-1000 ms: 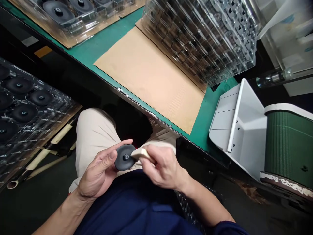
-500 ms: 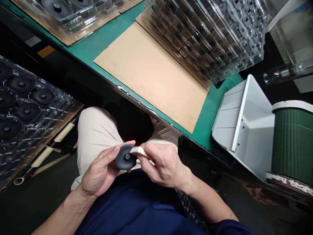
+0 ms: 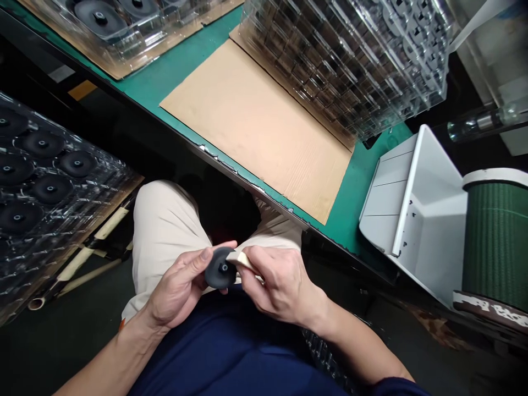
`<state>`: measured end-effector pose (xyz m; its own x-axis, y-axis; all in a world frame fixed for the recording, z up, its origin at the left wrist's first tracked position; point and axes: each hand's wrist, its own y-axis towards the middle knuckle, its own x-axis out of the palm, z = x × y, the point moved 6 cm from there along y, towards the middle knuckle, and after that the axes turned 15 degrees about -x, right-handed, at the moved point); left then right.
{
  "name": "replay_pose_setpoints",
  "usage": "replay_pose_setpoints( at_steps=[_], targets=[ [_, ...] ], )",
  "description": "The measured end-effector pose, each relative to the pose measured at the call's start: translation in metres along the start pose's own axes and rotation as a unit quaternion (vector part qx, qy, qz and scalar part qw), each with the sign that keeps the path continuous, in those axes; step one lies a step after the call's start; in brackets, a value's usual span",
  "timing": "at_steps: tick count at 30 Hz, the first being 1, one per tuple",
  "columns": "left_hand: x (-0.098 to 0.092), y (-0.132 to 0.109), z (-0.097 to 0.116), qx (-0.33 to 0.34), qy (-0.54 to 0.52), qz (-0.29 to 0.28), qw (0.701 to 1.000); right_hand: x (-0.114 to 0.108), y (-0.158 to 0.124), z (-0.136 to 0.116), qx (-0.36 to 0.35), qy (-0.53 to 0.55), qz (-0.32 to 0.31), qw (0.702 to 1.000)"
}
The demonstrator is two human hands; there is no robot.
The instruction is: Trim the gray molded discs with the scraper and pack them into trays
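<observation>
Black disc (image 3: 215,270), round, with a small knob at its middle, held low over the person's lap, knob side up and slightly tilted. Left hand (image 3: 177,289) partly curled: thumb along the near rim, fingers passing behind, fingertips showing beyond the edge. Grip on the disc looks light, palm partly open.

Right hand (image 3: 280,280) nearly a fist, thumb and fingers pinching a cream-coloured pad (image 3: 236,258). Pad's tip lies over the disc's face, just beside the knob, apparently touching; exact contact hard to see. Material of pad cannot be told.

Beige trousers (image 3: 165,220) and a dark blue shirt (image 3: 231,346) below and around the hands.

Beyond the knees, a green table (image 3: 144,96) with a ragged front edge. On it a flat sheet of brown cardboard (image 3: 264,132). Against the sheet's far side, a tall stack of see-through plastic trays (image 3: 330,71), grey parts on top. At the table's far left, another see-through tray (image 3: 136,47) on cardboard, with large black discs inside.

Lower left, off the table: tray stack (image 3: 94,181) filled with similar discs, cream pipes (image 3: 76,264) beside it. Right side: white bin (image 3: 437,220) next to a ribbed green belt (image 3: 495,242).
</observation>
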<state>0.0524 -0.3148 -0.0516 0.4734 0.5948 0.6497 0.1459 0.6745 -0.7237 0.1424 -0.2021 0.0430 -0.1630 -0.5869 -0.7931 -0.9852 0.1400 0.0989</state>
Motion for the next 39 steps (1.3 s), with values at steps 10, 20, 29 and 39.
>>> replay_pose_setpoints(
  at_steps=[10, 20, 29, 39],
  targets=[
    [-0.003, 0.0, 0.005, 0.038, -0.024, 0.038, 0.998, 0.005, -0.006, 0.003, 0.009, -0.016, 0.002, 1.0],
    [0.002, 0.002, 0.0, 0.007, -0.004, -0.036, 0.999, -0.007, 0.007, -0.003, -0.077, -0.08, -0.02, 0.994],
    [0.0, -0.002, 0.008, 0.041, -0.035, -0.012, 0.998, -0.001, 0.004, -0.005, -0.053, -0.086, -0.022, 0.995],
    [0.001, 0.01, -0.013, -0.084, -0.063, -0.12, 0.987, -0.01, 0.03, -0.007, -0.182, -0.173, -0.141, 0.958]
  ],
)
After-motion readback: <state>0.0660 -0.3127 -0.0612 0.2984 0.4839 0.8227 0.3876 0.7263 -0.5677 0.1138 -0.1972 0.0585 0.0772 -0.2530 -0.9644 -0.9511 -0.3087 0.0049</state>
